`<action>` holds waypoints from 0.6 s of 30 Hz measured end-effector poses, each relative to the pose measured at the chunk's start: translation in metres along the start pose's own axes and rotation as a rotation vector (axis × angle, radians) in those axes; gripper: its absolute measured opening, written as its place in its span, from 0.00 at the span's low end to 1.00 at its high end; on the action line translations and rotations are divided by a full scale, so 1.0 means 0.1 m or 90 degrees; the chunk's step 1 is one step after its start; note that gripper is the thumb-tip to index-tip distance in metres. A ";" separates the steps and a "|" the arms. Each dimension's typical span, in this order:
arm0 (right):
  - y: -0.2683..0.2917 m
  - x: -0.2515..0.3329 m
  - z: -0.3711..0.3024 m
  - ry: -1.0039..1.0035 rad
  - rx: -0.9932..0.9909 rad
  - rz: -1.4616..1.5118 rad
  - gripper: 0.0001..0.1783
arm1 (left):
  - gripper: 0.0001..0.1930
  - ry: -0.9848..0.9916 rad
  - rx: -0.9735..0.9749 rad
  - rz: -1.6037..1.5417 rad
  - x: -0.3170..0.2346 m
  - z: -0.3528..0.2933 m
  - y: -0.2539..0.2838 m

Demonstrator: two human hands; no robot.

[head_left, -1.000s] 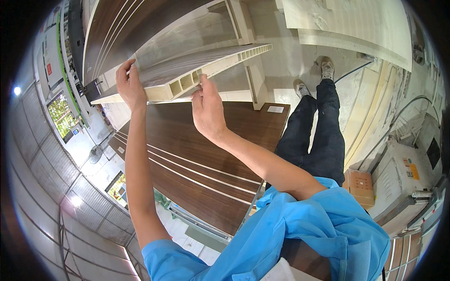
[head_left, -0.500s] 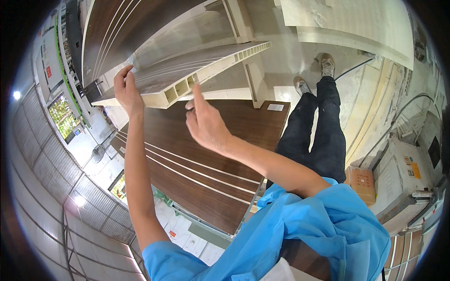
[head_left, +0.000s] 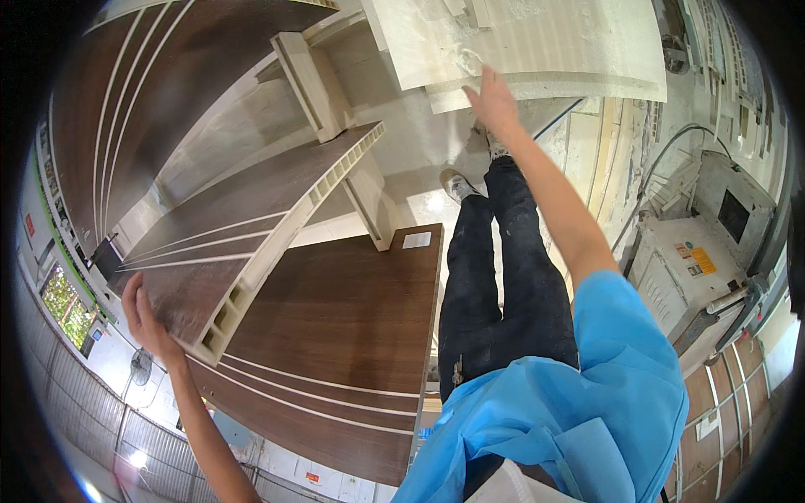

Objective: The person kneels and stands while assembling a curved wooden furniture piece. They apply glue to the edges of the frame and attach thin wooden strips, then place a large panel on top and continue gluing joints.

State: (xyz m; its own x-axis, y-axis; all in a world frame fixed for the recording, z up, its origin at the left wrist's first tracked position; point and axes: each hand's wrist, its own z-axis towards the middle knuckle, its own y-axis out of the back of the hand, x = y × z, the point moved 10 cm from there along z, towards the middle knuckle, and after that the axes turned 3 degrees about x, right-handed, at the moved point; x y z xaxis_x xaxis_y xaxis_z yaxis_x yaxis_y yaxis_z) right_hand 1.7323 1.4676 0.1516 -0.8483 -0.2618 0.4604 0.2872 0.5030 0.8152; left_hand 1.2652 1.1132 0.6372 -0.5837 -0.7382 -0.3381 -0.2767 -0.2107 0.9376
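Observation:
A brown panel [head_left: 243,197] with pale inlaid lines and an open honeycomb-like edge lies across pale support blocks [head_left: 369,197]. My left hand [head_left: 151,323] is at its near left end, fingers along the edge; the thumb is hidden. Farther right, my right hand [head_left: 495,105] is held out with fingers apart and nothing in it. It appears in front of a pale sheet [head_left: 553,84]; whether it touches the sheet I cannot tell. Below the hollow-edged panel lies another brown panel [head_left: 335,310] with similar lines and a small white label [head_left: 417,241].
Another lined brown panel [head_left: 159,109] is at the upper left. A pale machine cabinet [head_left: 688,260] with a yellow label stands on the right, with a dark cable [head_left: 646,193] near it. Long pale strips [head_left: 604,159] lie on the floor beyond my feet.
My right hand has left the panel's hollow edge and swung out to the right, opening from a pointing shape. My left hand stays at the panel's end. The view has shifted right.

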 end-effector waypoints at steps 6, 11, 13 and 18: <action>-0.11 -0.06 0.73 0.197 -0.063 -0.084 0.37 | 0.18 0.058 0.017 0.040 0.06 -0.03 0.04; -0.49 0.02 0.81 0.288 -0.055 -0.113 0.19 | 0.20 0.079 0.039 0.049 0.03 -0.02 0.03; -0.63 0.02 0.79 0.351 -0.058 -0.108 0.11 | 0.20 0.065 0.052 0.065 -0.01 -0.01 0.01; -0.82 -0.10 0.90 0.326 -0.079 -0.146 0.14 | 0.19 -0.181 0.113 0.239 -0.39 -0.05 -0.14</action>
State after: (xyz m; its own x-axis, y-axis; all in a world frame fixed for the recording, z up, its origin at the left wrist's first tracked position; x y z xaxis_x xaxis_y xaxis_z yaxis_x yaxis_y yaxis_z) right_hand 1.6775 1.5026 0.0482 -0.5801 -0.7337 0.3537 0.1973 0.2947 0.9350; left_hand 1.2953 1.1419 0.6380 -0.8459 -0.5332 -0.0127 -0.1191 0.1656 0.9790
